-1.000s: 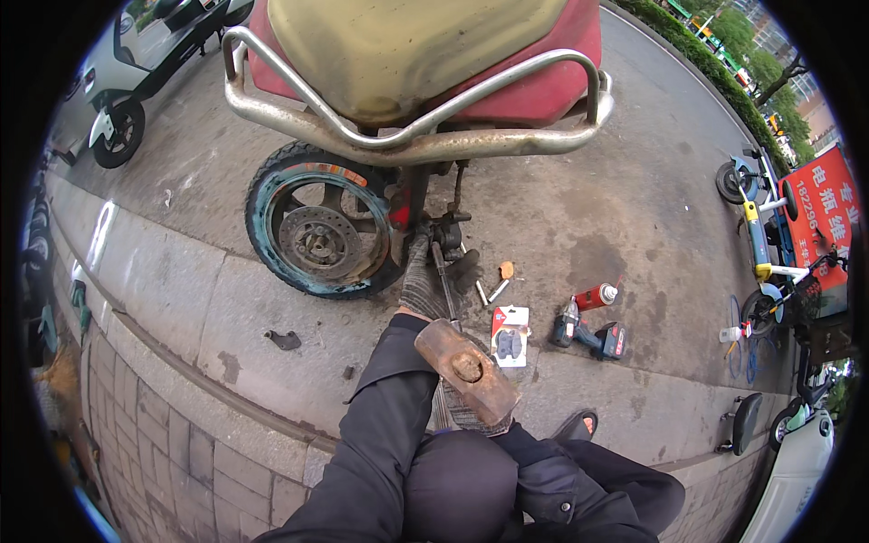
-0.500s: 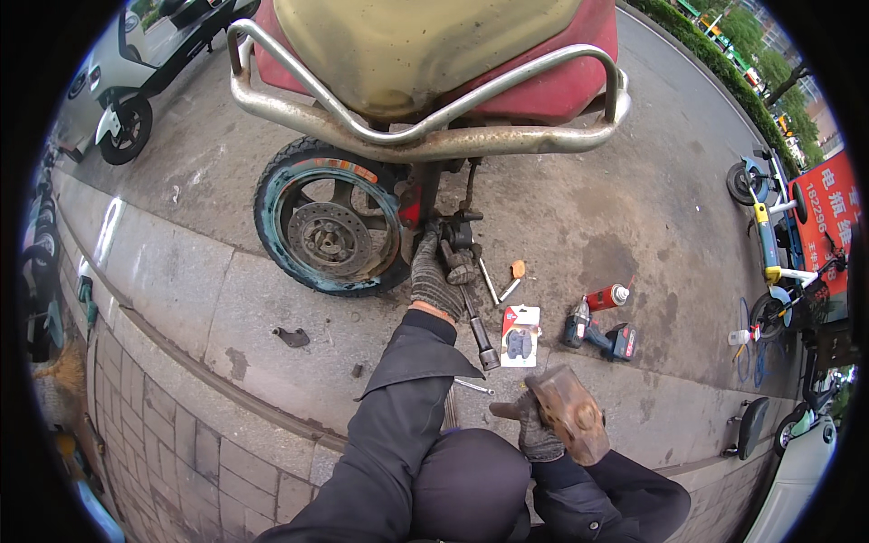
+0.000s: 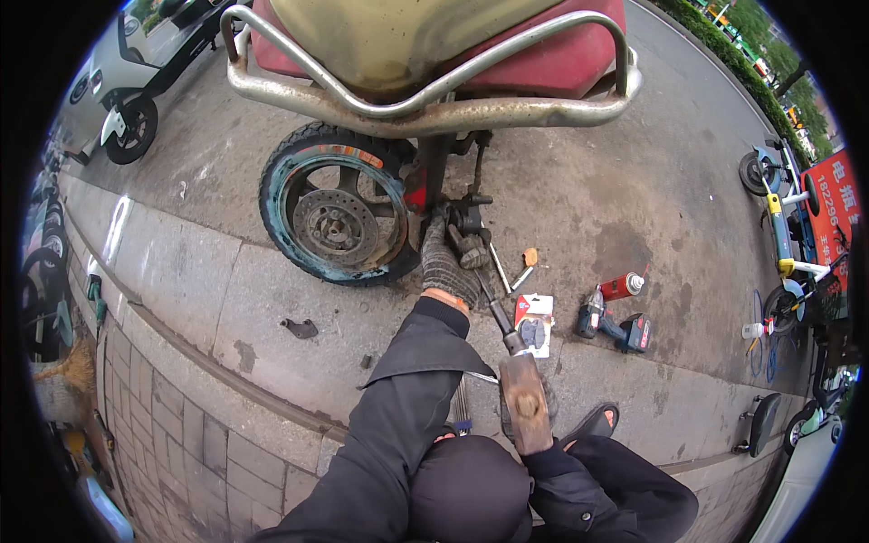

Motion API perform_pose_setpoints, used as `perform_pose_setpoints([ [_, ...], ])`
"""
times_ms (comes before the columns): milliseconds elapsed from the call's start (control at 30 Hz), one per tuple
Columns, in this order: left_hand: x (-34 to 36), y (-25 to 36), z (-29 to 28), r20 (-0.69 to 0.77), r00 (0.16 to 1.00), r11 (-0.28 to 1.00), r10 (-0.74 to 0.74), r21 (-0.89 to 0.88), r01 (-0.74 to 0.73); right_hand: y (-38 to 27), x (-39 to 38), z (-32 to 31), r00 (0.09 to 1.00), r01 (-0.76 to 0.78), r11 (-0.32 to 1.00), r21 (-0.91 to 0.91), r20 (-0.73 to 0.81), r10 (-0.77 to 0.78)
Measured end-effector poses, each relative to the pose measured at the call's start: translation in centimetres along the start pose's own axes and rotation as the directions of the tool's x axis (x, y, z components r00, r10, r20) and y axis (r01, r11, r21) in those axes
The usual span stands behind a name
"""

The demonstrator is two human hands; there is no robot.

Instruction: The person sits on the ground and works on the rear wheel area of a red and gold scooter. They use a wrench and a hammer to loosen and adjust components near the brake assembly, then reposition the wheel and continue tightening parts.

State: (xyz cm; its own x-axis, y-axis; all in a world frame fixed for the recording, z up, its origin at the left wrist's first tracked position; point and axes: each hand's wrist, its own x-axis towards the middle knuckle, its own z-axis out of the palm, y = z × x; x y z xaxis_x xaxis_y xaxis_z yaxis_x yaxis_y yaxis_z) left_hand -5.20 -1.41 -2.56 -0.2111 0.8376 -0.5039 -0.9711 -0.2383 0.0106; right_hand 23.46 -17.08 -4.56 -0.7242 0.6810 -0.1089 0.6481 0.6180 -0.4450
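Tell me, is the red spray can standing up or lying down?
Lying down: the red spray can rests on its side on the pavement.

My left hand (image 3: pixel 448 262) wears a grey knit glove with an orange cuff below my black sleeve (image 3: pixel 398 407). The hammer (image 3: pixel 525 403) head is rusty brown. The wheel (image 3: pixel 335 217) rim is teal with orange flecks. The spray can (image 3: pixel 623 287) is red, white-capped.

Left hand (image 3: pixel 450 262) on chisel (image 3: pixel 493 308); right raises hammer (image 3: pixel 525 403).

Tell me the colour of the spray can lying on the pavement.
Red, with a white cap; the spray can shows in the head view.
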Motion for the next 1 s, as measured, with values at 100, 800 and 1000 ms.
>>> perform_pose_setpoints([
  [100, 0.1, 0.0, -0.1, -0.008, 1.000, 1.000, 0.011, -0.015, -0.011, -1.1, 0.6, -1.1, 0.973, -0.141, 0.726, 0.673, -0.042, 0.229],
  [800, 0.8, -0.9, -0.4, -0.012, 0.999, 0.999, 0.042, -0.016, -0.042, 1.8, 0.4, -0.7, 0.941, -0.026, 0.851, 0.524, -0.274, 0.198],
  [1000, 0.8, -0.6, -0.6, 0.063, 0.998, 1.000, 0.009, -0.018, -0.008, 4.9, -0.1, 3.4, 0.971, -0.176, 0.983, -0.043, -0.169, 0.167],
])
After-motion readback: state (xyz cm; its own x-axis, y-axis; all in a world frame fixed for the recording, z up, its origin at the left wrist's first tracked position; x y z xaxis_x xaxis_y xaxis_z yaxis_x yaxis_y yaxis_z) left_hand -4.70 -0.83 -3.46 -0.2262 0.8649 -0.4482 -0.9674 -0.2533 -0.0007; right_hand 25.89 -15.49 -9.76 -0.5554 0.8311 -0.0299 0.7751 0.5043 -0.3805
